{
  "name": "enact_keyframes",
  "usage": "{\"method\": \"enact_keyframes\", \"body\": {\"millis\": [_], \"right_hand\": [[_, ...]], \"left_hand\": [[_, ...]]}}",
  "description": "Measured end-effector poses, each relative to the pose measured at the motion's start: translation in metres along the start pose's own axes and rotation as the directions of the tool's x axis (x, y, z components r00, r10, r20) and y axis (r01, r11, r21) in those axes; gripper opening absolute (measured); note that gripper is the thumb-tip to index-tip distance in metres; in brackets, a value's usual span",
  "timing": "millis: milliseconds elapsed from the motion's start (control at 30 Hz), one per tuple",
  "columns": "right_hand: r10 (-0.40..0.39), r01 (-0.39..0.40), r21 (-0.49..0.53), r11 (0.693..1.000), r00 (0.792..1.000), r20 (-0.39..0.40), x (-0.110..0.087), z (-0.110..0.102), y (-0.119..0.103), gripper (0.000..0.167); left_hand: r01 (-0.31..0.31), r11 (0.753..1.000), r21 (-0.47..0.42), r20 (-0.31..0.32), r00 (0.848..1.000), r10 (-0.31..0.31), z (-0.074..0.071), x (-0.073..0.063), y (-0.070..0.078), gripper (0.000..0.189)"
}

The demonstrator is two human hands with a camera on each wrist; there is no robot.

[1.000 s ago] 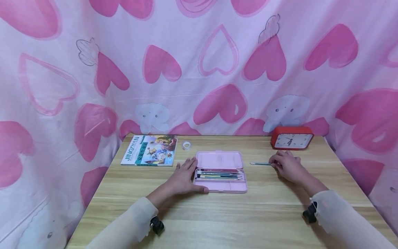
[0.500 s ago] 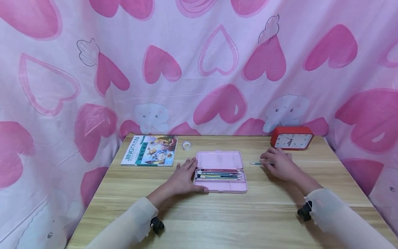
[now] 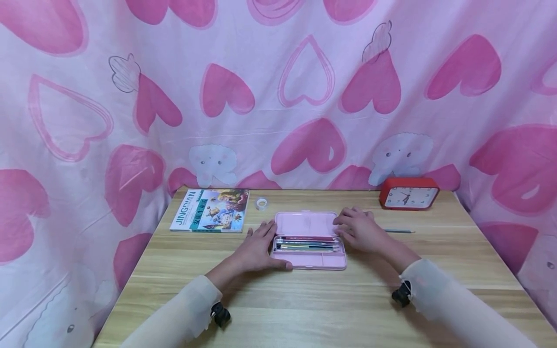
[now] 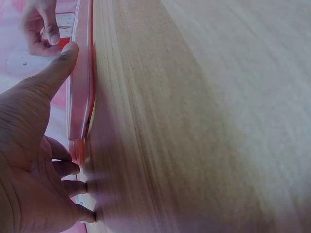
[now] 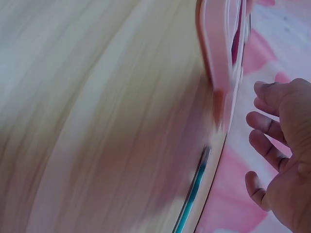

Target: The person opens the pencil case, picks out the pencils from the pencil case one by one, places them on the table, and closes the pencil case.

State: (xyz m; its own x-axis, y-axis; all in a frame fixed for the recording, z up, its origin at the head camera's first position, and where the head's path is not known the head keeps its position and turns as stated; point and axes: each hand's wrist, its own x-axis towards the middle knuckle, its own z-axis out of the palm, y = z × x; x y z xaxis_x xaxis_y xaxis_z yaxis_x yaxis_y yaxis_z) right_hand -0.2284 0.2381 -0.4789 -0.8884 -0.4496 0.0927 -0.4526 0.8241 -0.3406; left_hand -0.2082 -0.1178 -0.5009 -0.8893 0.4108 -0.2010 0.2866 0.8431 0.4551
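Note:
A pink pencil case (image 3: 297,261) lies opened on the wooden table, its lid (image 3: 306,223) folded back. Several pencils (image 3: 306,244) lie in its long compartment. My left hand (image 3: 256,249) rests at the case's left end, fingers spread along that side and thumb against the front edge. Beside the lid's right edge hovers my right hand (image 3: 359,229). The right wrist view shows its fingers (image 5: 266,124) loosely bent, with nothing between them. A green pencil (image 3: 400,231) lies loose on the table, partly hidden behind the right wrist.
A picture book (image 3: 210,210) lies at the back left, with a small tape roll (image 3: 261,203) to its right. At the back right stands a red alarm clock (image 3: 409,193). Behind the table (image 3: 296,309) hangs a pink curtain (image 3: 261,130) with hearts.
My right hand has moved left, away from the loose pencil, to the case's right side. The pencil now lies farther right than its earlier visible part. My left hand stays put.

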Motion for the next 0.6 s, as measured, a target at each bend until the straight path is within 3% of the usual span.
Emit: {"method": "enact_keyframes", "body": {"millis": [333, 600], "right_hand": [[-0.066, 0.064, 0.033, 0.997, 0.996, 0.052, 0.012, 0.017, -0.035, 0.022], [-0.111, 0.111, 0.020, 0.994, 0.992, 0.055, 0.016, 0.027, -0.044, 0.017]], "left_hand": [[0.010, 1.000, -0.007, 0.003, 1.000, -0.010, 0.000, 0.000, 0.001, 0.138], [0.008, 1.000, 0.005, -0.006, 1.000, -0.008, 0.002, 0.001, -0.001, 0.139]]}}
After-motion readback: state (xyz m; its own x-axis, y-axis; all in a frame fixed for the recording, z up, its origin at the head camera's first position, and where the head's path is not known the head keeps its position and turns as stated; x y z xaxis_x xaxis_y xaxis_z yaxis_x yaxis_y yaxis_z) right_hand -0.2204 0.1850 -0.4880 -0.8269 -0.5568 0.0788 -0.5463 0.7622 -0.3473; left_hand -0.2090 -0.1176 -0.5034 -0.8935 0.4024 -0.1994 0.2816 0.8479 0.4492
